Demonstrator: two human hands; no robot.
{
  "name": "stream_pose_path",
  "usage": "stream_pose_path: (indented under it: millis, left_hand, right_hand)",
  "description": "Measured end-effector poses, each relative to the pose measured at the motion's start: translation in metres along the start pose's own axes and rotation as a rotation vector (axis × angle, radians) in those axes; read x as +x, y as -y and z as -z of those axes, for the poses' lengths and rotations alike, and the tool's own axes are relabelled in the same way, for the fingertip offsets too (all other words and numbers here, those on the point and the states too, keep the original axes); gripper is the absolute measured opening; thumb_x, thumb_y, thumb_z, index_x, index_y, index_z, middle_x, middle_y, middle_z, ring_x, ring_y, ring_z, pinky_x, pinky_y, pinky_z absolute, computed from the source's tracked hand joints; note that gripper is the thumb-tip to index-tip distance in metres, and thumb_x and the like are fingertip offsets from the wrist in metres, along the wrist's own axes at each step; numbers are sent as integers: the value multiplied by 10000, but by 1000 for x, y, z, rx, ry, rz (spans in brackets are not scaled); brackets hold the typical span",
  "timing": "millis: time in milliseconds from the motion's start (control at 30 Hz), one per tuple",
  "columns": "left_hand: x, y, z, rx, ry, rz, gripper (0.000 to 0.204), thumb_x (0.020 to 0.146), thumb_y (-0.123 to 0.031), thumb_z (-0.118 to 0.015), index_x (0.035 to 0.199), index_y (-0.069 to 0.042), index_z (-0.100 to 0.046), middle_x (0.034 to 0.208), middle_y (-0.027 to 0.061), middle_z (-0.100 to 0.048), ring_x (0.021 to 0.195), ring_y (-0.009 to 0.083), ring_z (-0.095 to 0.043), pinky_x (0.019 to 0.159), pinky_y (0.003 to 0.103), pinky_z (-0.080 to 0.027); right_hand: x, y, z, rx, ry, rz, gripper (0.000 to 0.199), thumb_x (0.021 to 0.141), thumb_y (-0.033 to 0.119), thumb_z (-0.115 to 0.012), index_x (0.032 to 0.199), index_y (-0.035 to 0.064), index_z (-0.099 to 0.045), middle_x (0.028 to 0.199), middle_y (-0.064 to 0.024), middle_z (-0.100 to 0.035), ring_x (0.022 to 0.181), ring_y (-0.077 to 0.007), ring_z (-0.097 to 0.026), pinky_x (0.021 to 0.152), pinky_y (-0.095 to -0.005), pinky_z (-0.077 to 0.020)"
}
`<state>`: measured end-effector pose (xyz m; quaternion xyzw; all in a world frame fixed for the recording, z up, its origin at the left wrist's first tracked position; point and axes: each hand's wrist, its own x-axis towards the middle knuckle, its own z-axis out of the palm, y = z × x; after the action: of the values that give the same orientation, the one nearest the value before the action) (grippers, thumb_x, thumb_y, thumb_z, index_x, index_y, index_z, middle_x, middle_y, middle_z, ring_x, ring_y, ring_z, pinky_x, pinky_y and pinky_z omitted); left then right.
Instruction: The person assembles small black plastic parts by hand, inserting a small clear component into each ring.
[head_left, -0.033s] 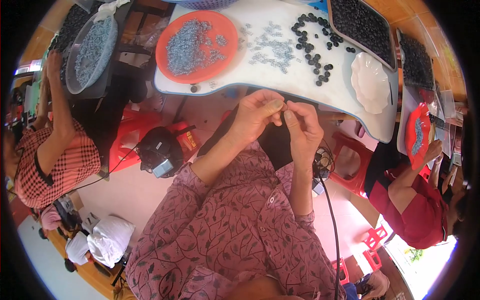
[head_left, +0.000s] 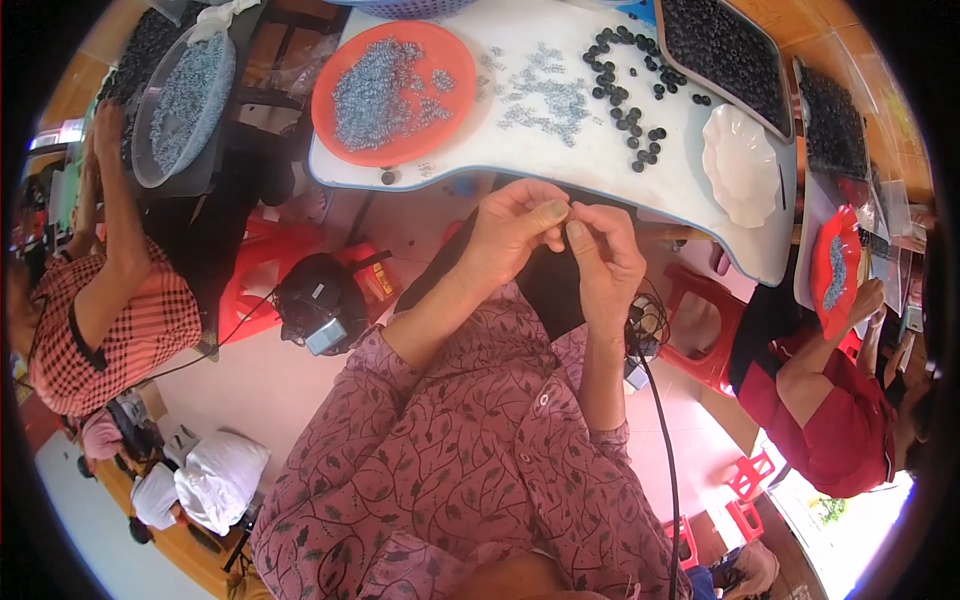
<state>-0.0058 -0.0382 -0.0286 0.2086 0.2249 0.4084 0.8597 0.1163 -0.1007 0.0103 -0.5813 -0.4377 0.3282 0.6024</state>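
Note:
My left hand and my right hand meet over my lap, just off the near edge of the white table. Thumb and fingers of each are pinched together, tip to tip. Whatever sits between them is too small and too covered to make out. On the table beyond, an orange-red plate holds a heap of small shiny grey-blue pieces. More such pieces lie scattered in the middle. To their right are loose round black parts.
A tray of black parts and a white scalloped dish stand at the table's right. People work on both sides: a checked shirt left, a dark red shirt right. A black cable hangs beside my right arm.
My fingertips have shifted very slightly against each other. Nothing on the table has moved.

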Motion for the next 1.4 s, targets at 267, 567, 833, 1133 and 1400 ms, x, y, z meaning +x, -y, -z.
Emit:
stream_pose_path:
  millis: [267, 567, 833, 1133, 1400]
  left_hand:
    - [-5, -3, -14, 349, 7, -129, 266, 851, 27, -669, 1115, 28, -634, 900, 81, -653, 735, 123, -627, 688, 252, -539]
    - [-7, -4, -16, 503, 65, -212, 309, 859, 40, -650, 1166, 11, -636, 944, 35, -615, 776, 100, -617, 710, 210, -524]
    - [-8, -2, -19, 596, 60, -222, 280, 865, 29, -647, 1145, 23, -638, 949, 41, -618, 755, 88, -605, 690, 206, -516]
    - [-9, 0, -17, 404, 52, -92, 268, 868, 38, -636, 1134, 7, -638, 849, 38, -645, 726, 91, -607, 681, 218, -508]
    - [-9, -2, -21, 466, 73, -103, 263, 876, 30, -629, 1139, 17, -635, 905, 44, -647, 728, 96, -605, 690, 229, -510]
  right_hand:
    - [1, 0, 5, 67, -43, -121, 154, 873, -49, -628, 1017, 2, -646, 990, -32, -569, 872, -93, -557, 764, -209, -460]
    - [0, -9, 12, 123, -5, -109, 108, 905, -1, -613, 1010, -4, -640, 964, -9, -592, 857, -69, -544, 787, -205, -441]
    - [-2, -13, 18, 240, 24, -230, 103, 916, 55, -626, 999, -4, -638, 908, 2, -602, 843, -67, -541, 775, -208, -434]
    - [-3, -6, 11, 128, -5, -72, 41, 931, 26, -587, 927, -9, -608, 882, -15, -591, 787, -70, -540, 724, -208, -447]
    - [-2, -14, 21, 361, 52, -198, 78, 938, 49, -586, 970, -13, -620, 909, -23, -610, 819, -79, -572, 743, -222, -476]
